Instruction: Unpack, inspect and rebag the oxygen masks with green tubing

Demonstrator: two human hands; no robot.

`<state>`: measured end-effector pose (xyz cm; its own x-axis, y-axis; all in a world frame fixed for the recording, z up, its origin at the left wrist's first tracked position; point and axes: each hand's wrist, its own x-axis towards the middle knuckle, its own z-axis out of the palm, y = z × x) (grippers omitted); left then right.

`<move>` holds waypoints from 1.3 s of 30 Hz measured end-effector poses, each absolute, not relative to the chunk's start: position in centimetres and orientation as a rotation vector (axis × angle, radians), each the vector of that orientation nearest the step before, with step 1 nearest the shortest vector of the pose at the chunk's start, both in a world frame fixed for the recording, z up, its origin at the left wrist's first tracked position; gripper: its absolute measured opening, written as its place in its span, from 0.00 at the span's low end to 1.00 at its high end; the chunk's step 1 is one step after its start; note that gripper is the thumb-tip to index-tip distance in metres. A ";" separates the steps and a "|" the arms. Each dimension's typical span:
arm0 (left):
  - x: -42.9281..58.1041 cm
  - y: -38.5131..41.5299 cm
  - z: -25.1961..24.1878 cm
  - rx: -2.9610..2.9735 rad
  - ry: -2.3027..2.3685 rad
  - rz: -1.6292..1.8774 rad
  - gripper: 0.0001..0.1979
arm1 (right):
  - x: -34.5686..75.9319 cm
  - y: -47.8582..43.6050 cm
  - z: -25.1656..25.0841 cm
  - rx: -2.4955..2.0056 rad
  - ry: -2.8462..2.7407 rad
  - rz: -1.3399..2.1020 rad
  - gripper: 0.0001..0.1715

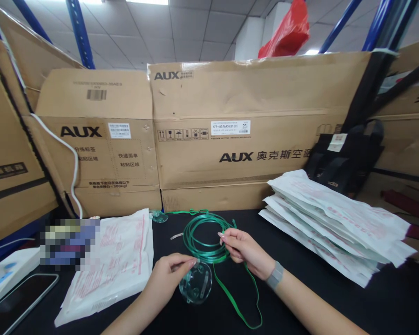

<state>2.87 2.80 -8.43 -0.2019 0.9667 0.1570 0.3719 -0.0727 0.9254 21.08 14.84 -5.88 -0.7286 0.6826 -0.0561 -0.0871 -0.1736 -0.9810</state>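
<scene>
A clear green-tinted oxygen mask (pixel 191 289) with a metal nose strip lies low in the middle of the black table. My left hand (pixel 176 270) is closed, pinching the mask's upper edge between thumb and fingers. Just behind it rests a coil of green tubing (pixel 199 253). My right hand (pixel 242 249), a grey band on its wrist, is closed in a pinch over the coil's right side. A green elastic strap (pixel 232 300) loops down near the mask and runs up to the right hand; the exact point of grip is partly hidden by the fingers.
White printed packages lie stacked (pixel 335 223) at right and one package (pixel 115 260) at left. Another mask (pixel 158 216) sits behind. A phone (pixel 26 302) and white power strip (pixel 12 270) occupy the left. Cardboard panels (pixel 195 177) wall the back; a black bag (pixel 345 158) stands right.
</scene>
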 end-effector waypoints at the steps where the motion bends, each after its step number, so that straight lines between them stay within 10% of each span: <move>1: 2.8 2.9 -8.5 1.385 1.579 1.307 0.13 | 21.0 14.4 -5.7 -0.675 -1.628 1.937 0.15; 39: 3.9 1.7 -8.4 1.823 1.676 1.390 0.10 | 18.8 9.4 -7.8 -0.684 -2.019 1.776 0.11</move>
<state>3.95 1.70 -8.39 -0.1490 0.8863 0.4385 0.5948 -0.2739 0.7558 18.76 9.38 -7.81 -0.8159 0.5766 -0.0442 0.1171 0.0900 -0.9890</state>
